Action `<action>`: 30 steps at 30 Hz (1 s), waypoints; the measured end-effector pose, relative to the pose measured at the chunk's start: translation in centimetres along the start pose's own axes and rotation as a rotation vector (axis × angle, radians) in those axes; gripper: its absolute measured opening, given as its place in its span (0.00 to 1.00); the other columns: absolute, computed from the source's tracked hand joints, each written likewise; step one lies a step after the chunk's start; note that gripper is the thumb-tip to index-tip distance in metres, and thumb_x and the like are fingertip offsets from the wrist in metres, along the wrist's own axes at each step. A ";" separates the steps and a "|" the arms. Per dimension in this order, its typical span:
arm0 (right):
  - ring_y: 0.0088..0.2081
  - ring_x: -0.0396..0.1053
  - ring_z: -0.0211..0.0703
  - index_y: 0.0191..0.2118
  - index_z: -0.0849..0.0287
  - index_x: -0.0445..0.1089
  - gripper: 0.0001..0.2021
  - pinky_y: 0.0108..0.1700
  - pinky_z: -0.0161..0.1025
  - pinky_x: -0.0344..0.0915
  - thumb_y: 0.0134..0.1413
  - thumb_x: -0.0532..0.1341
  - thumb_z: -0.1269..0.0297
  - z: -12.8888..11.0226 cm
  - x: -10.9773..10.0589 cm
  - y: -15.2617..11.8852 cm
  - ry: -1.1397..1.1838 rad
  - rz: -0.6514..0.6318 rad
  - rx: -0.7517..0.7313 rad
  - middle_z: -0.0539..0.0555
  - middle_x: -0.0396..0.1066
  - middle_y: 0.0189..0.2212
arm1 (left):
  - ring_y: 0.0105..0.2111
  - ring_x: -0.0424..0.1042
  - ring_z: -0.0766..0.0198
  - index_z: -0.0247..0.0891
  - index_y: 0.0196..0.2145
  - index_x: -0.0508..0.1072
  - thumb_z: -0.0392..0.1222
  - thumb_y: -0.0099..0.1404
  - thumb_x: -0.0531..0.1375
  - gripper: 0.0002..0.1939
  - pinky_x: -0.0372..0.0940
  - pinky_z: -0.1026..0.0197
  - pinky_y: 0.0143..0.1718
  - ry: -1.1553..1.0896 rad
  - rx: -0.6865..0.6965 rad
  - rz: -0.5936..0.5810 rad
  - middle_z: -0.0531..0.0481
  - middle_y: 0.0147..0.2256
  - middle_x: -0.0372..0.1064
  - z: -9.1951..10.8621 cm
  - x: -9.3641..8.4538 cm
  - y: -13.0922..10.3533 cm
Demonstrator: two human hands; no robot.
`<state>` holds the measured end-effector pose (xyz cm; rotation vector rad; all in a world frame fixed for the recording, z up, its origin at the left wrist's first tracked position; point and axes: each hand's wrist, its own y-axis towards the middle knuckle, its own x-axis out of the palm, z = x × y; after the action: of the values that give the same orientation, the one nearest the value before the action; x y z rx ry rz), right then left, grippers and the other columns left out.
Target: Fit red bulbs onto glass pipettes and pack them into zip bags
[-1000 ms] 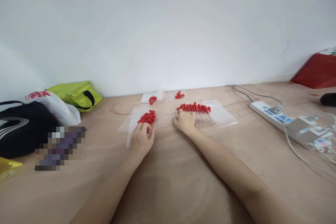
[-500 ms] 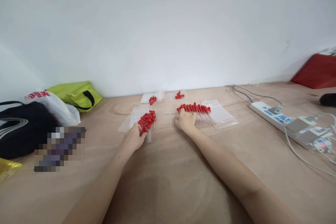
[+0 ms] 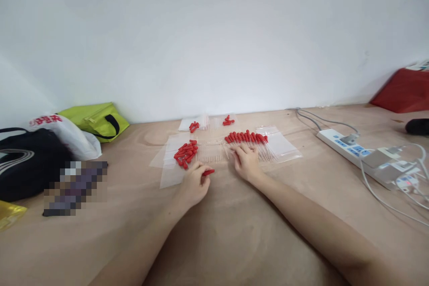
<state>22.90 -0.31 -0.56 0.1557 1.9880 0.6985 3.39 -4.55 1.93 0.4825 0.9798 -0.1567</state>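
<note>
My left hand [image 3: 196, 183] is closed, pinching a single red rubber bulb [image 3: 208, 172] between thumb and fingertips, above the table just in front of the loose bulbs. Those red bulbs [image 3: 184, 154] lie heaped on a clear plastic bag. Right of the heap is a row of thin bare glass tubes [image 3: 210, 154]. My right hand [image 3: 247, 161] hovers over the left part of a row of droppers, tubes topped with red bulbs [image 3: 246, 136]; its fingers are apart and bent, and no held thing shows in it.
Behind are two small groups of red bulbs [image 3: 194, 127] on clear bags. A white power strip [image 3: 342, 143] with adapters and cables lies right, a red bag [image 3: 398, 91] beyond it. At left are a lime-green bag [image 3: 90, 120], a white plastic bag [image 3: 85, 143] and a black bag [image 3: 33, 165].
My left hand has left the heap and moved right and nearer with a red bulb in its fingers. My right hand has drawn back from the capped droppers, slightly right and toward me.
</note>
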 end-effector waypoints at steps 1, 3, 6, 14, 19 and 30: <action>0.38 0.64 0.41 0.42 0.60 0.67 0.12 0.43 0.41 0.46 0.55 0.49 0.70 0.3 -0.5 -0.9 0.038 -0.008 -0.061 0.55 0.69 0.35 | 0.28 0.66 0.66 0.36 0.33 0.69 0.29 0.56 0.51 0.10 0.63 0.65 0.28 -0.040 0.019 0.028 0.49 0.31 0.64 0.1 0.9 -0.3; 0.37 0.64 0.40 0.41 0.59 0.67 0.12 0.42 0.40 0.48 0.55 0.50 0.70 0.8 -1.4 -2.4 0.104 -0.055 -0.159 0.55 0.69 0.34 | 0.28 0.66 0.66 0.37 0.33 0.69 0.31 0.57 0.53 0.07 0.63 0.65 0.28 -0.091 0.052 0.060 0.50 0.30 0.64 0.2 2.1 -0.7; 0.35 0.64 0.38 0.41 0.58 0.67 0.11 0.41 0.40 0.49 0.56 0.50 0.69 1.1 -2.3 -3.7 0.149 -0.123 -0.250 0.54 0.69 0.34 | 0.28 0.65 0.67 0.37 0.32 0.68 0.36 0.59 0.55 0.04 0.63 0.66 0.26 -0.132 0.062 0.058 0.51 0.29 0.64 0.5 2.5 -1.0; 0.36 0.64 0.38 0.39 0.58 0.69 0.10 0.43 0.41 0.47 0.55 0.51 0.69 0.5 -2.4 -3.4 0.205 -0.195 -0.311 0.53 0.69 0.33 | 0.27 0.64 0.66 0.37 0.32 0.69 0.38 0.59 0.56 0.04 0.63 0.65 0.27 -0.145 0.047 0.053 0.51 0.28 0.65 0.4 2.2 -0.7; 0.36 0.64 0.39 0.42 0.57 0.69 0.12 0.42 0.42 0.46 0.56 0.51 0.68 0.6 -2.4 -3.5 0.252 -0.211 -0.323 0.54 0.69 0.34 | 0.29 0.65 0.66 0.38 0.34 0.69 0.36 0.60 0.55 0.05 0.63 0.64 0.30 -0.179 0.088 0.061 0.51 0.29 0.66 0.3 2.2 -0.7; 0.34 0.63 0.35 0.41 0.53 0.70 0.11 0.40 0.40 0.45 0.57 0.53 0.67 1.1 -2.2 -3.2 0.214 -0.258 -0.370 0.51 0.68 0.32 | 0.32 0.67 0.66 0.37 0.35 0.71 0.35 0.63 0.51 0.09 0.63 0.63 0.34 -0.239 0.166 -0.027 0.49 0.31 0.66 0.4 1.6 -0.7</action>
<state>25.52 -3.34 -0.95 -0.4052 1.9922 0.9265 4.33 -5.20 0.52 0.5878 0.7426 -0.3145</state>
